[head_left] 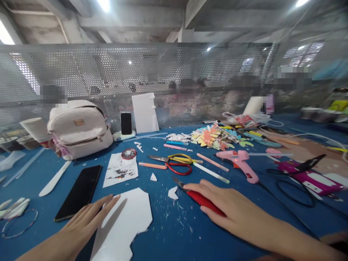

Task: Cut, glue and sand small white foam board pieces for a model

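Note:
A white board (130,217) with a jagged, cut-out right edge lies at the front of the table. My left hand (89,214) rests on its left side, fingers stretched out and holding nothing. To the right of the board, my right hand (220,203) is closed round a red-handled utility knife (202,199), low over the table. Its blade points up and left, beside a small white offcut (173,193). Fine shavings are scattered below the blade. Scissors (176,159) with one red and one yellow handle lie beyond the knife.
A black phone (78,192) lies left of the board, near a white backpack (78,128). A pink glue gun (239,161) with a cord lies at right. Behind are several pens, a pile of coloured paper pieces (212,136) and a perforated metal partition (152,72).

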